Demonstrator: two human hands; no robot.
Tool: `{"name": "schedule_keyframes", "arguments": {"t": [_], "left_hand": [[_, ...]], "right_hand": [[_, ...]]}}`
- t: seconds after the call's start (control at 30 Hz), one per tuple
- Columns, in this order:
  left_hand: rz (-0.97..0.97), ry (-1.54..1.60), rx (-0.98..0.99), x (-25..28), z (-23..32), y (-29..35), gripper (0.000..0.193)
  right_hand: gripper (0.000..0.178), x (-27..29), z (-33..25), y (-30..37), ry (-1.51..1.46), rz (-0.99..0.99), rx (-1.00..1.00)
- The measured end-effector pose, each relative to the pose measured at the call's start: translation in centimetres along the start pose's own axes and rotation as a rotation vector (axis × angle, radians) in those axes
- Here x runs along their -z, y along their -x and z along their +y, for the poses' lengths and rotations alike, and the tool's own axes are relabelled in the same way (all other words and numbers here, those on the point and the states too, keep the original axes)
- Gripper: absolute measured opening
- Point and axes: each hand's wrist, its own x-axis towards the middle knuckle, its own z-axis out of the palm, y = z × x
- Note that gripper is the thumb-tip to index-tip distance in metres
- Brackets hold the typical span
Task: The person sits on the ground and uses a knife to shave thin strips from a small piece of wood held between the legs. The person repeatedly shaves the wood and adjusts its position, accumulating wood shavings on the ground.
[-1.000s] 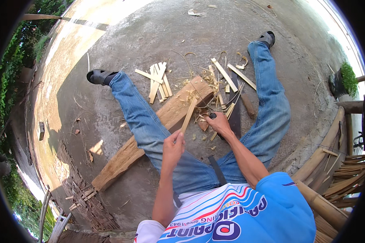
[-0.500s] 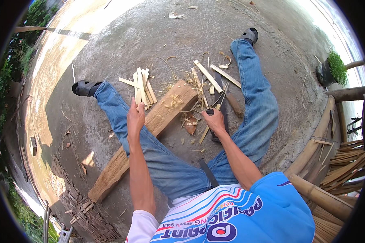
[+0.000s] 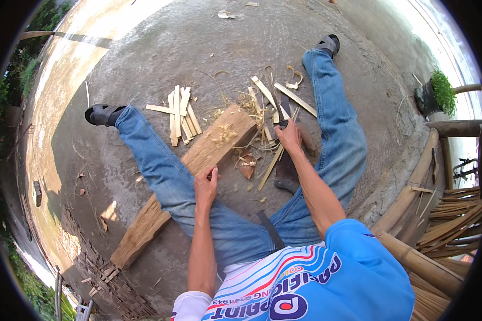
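My right hand (image 3: 290,137) is closed round the black handle of a knife (image 3: 275,96), whose thin dark blade points away from me. Wood strips and curled shavings lie around it. My left hand (image 3: 205,185) is over my left thigh beside the timber beam (image 3: 203,148), its fingers curled in and nothing visible between them. Beyond the beam's left side lies a loose pile of pale wood strips (image 3: 177,115). More strips (image 3: 295,100) rest near my right leg. Shavings (image 3: 226,132) are scattered on the beam's far end.
A wide dark blade with a black handle (image 3: 286,184) lies on the ground by my right thigh. My outstretched legs flank the work spot, the left one across the beam. A potted plant (image 3: 439,95) and bamboo poles (image 3: 420,262) stand at the right.
My left hand has left the strip pile and drawn back toward me; the strip it held is on the pile. My right hand has moved slightly away from me, its blade now pointing forward.
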Motion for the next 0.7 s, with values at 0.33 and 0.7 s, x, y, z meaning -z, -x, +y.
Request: {"name": "schedule_keyframes", "arguments": {"t": [0.33,0.7], "left_hand": [[-0.179,-0.111,-0.042,-2.0,-0.1,0.3,0.030],[-0.079,-0.444,-0.342,-14.4,1.9,4.8,0.032]], "right_hand": [[0.046,-0.6,-0.4,2.1,0.176,-0.123,0.108],[0.040,-0.4,0.9,2.9,-0.116,0.001,0.037]]}}
